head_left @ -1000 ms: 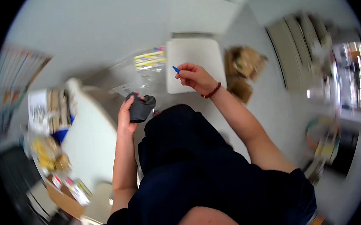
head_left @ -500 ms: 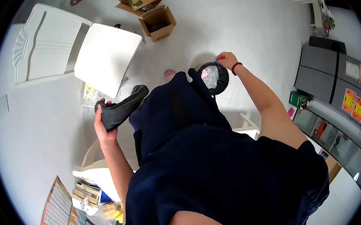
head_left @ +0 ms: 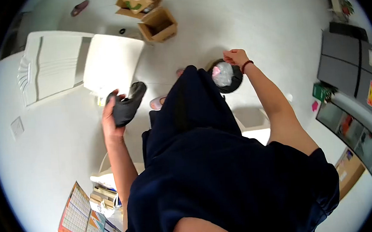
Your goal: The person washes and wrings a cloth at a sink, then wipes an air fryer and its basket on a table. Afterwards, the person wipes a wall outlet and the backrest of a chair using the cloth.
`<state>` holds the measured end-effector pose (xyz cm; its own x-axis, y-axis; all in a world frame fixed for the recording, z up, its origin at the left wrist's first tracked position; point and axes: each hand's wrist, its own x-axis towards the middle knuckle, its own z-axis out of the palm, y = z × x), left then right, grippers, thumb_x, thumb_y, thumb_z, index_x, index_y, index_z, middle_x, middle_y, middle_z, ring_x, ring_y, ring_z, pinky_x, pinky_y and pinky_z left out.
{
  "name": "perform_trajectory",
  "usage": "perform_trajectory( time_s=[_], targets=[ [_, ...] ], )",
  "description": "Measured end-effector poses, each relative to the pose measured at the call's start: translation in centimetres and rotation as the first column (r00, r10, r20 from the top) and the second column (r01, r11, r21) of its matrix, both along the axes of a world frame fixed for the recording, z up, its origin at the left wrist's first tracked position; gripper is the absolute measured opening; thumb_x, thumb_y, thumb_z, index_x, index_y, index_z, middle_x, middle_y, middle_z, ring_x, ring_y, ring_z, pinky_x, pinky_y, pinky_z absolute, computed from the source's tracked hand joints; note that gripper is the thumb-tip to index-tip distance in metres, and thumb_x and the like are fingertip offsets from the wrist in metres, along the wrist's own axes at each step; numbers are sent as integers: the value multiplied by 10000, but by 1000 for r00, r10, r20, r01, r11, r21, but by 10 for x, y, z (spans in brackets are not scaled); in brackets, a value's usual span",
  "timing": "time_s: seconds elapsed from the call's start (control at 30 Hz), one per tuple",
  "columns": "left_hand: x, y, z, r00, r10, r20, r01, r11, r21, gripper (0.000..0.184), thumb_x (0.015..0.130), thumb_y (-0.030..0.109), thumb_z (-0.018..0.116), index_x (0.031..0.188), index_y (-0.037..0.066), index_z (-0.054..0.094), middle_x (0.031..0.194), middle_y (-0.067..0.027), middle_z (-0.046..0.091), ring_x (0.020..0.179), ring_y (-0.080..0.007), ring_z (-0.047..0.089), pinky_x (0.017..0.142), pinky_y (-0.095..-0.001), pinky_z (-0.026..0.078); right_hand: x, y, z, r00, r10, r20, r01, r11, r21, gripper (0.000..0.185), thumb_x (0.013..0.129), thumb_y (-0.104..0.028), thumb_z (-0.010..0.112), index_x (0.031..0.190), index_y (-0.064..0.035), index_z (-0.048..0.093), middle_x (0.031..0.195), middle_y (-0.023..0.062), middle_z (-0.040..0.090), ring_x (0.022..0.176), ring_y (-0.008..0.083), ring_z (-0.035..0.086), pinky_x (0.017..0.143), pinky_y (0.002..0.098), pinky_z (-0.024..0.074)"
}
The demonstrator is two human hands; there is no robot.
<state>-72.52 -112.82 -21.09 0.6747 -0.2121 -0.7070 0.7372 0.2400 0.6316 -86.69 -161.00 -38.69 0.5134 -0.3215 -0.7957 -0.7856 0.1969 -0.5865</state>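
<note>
My left hand [head_left: 111,114] is closed around a soft dark grey cloth piece [head_left: 129,105], bent and rounded at its far end. I cannot tell for certain whether it is a shoe or folded cloth. Over the rim of a round black-lined trash bin [head_left: 234,83], my right hand [head_left: 236,57] has its fingers curled together. Anything between those fingertips is hidden or too small to see. Inside the bin lies a clear plastic bag [head_left: 223,73] with something pink beside it.
To the left stands a white chair [head_left: 112,58] against the wall. Open cardboard boxes [head_left: 159,25] sit ahead on the floor. A desk calendar [head_left: 78,214] is at lower left. On the right are a grey refrigerator [head_left: 342,62] and a glass-fronted cabinet [head_left: 355,125].
A small blue piece seen at my right fingertips earlier no longer shows. My right hand has moved slightly up and right. The grey cloth piece has turned more upright in my left hand.
</note>
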Motion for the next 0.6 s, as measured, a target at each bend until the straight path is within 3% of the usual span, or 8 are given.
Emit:
perform_trajectory(
  time_s=[0.1, 0.13, 0.17, 0.2, 0.3, 0.43, 0.5, 0.6],
  targets=[
    [4, -33, 10, 994, -93, 50, 91, 995, 46, 385, 903, 207, 632, 1229, 13, 565, 984, -128, 677, 887, -211, 666, 804, -333, 551, 56, 30, 6, 981, 150, 124, -149, 989, -24, 290, 864, -333, 705, 822, -49, 665, 691, 23, 625, 605, 95, 576, 573, 244, 469],
    [5, -43, 13, 996, -73, 46, 71, 996, 46, 333, 903, 164, 618, 1197, 11, 593, 967, -131, 678, 864, -209, 669, 794, -328, 554, 78, 54, 25, 968, 156, 196, -168, 985, 45, 314, 878, -352, 687, 820, -45, 656, 659, 8, 594, 584, 85, 538, 569, 243, 457],
    [4, -48, 17, 994, -85, 70, 84, 996, 13, 284, 904, 131, 605, 1161, 9, 619, 964, -132, 675, 857, -202, 667, 785, -321, 556, 95, 81, 48, 922, 209, 327, -252, 963, 94, 313, 901, -358, 662, 833, -51, 657, 691, 4, 605, 630, 76, 553, 590, 233, 457],
    [3, -52, 19, 992, -104, 73, 104, 995, 4, 258, 905, 103, 597, 1144, 15, 632, 953, -130, 673, 846, -195, 665, 779, -314, 556, 113, 102, 67, 826, 378, 418, -444, 893, 71, 293, 913, -355, 650, 938, -63, 677, 786, -6, 626, 695, 68, 560, 620, 224, 460],
    [-7, -51, 22, 981, -128, 145, 132, 991, -12, 281, 902, 72, 585, 1174, 6, 620, 968, -114, 668, 885, -187, 654, 810, -316, 550, 145, 183, 147, 659, 408, 632, -604, 787, 122, 339, 932, -327, 627, 1160, -78, 652, 939, -25, 634, 739, 48, 542, 634, 211, 462],
    [-14, -55, 20, 982, -159, 103, 155, 987, 44, 297, 874, 34, 573, 1164, -9, 616, 1042, -96, 662, 905, -182, 649, 839, -311, 541, 177, 236, 167, 640, 399, 656, -642, 747, 172, 218, 929, -210, 636, 1036, -33, 704, 830, -11, 658, 655, 43, 508, 587, 199, 441],
    [-37, -32, 24, 989, -83, 119, 91, 993, -69, 330, 840, 8, 545, 1162, -6, 616, 1020, -106, 667, 907, -180, 646, 853, -306, 533, 166, 269, 179, 619, 400, 676, -669, 719, 187, 208, 931, -188, 630, 986, -7, 716, 765, -5, 651, 617, 46, 500, 565, 190, 434],
    [-53, -25, 28, 987, 150, 61, -142, 981, -129, 281, 896, 60, 572, 1166, -5, 616, 1000, -109, 681, 897, -191, 656, 842, -311, 539, 165, 281, 183, 588, 458, 666, -758, 600, 257, 298, 948, -180, 608, 1179, 8, 615, 974, 42, 649, 782, 70, 577, 705, 233, 479]
  ],
)
